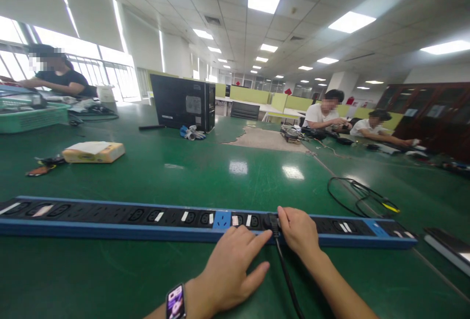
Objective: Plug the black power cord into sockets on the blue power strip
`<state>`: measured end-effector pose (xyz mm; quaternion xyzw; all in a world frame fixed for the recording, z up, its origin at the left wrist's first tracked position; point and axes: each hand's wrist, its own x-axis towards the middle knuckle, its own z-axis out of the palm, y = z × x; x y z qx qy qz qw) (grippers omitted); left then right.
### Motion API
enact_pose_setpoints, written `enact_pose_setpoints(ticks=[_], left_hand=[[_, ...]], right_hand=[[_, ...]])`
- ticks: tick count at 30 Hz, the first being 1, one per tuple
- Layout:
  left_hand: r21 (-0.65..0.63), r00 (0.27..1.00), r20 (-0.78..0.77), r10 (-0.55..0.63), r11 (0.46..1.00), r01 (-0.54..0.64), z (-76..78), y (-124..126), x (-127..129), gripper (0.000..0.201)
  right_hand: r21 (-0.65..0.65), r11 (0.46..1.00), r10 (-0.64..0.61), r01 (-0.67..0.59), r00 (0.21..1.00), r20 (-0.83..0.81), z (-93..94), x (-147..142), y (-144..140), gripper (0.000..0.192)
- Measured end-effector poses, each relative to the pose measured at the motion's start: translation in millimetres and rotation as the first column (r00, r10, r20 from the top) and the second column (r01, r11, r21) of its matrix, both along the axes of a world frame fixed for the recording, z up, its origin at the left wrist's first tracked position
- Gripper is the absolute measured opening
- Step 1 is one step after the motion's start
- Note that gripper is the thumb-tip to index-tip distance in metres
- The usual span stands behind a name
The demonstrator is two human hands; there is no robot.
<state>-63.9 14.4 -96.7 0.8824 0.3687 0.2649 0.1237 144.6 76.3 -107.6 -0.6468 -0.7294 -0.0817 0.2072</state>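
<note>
**Long power strip on green desk, two hands at one socket**

Item: long blue-edged black power strip [147, 218], lying flat across the green glossy desk [205, 172], parallel to its near edge and reaching almost from the left frame border to the right.

Right hand [299, 231]: at a socket right of the strip's blue centre block, fingers closed round a black plug [272, 221] seated in the strip. The plug's black cable [288, 280] runs from there toward the near desk edge.

Left hand [231, 265]: just left of the plug, fingers spread and loose, holding nothing; fingertips rest on the strip's near edge. Smartwatch on the wrist.

Beyond the strip: wide bare desk surface. Further off, a flat tan box [93, 152] to the left, a black computer tower [183, 101] behind centre, a loose loop of black wire [362, 196] to the right. A grey bar [450, 250] lies off the strip's right end.

Other people sit at the desk's far left and far right edges, well apart from the strip.
</note>
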Motion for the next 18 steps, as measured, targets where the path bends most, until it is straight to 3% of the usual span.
enact_pose_setpoints(ticks=[4,8,11,16,18], left_hand=[[-0.251,0.986,0.162,0.027,0.968,0.015,3.3,-3,25,0.055],[-0.471,0.931,0.354,0.088,0.877,0.096,3.7,3,46,0.040],[-0.546,0.874,0.459,0.158,0.827,0.137,1.0,8,56,0.031],[-0.581,0.794,0.547,0.266,0.804,0.131,-2.4,14,63,0.026],[-0.622,0.765,0.564,0.310,0.769,0.147,-3.8,16,66,0.026]], right_hand=[[0.000,1.000,-0.003,0.003,1.000,-0.018,-2.5,2,0,0.049],[0.003,1.000,-0.021,0.021,0.999,-0.032,-3.9,3,1,0.049],[0.011,1.000,-0.028,0.028,0.999,-0.031,-4.7,3,1,0.049],[0.030,0.999,-0.014,0.014,0.999,-0.030,-6.4,4,2,0.048],[0.033,0.999,-0.006,0.007,0.999,-0.033,-6.7,4,1,0.048]])
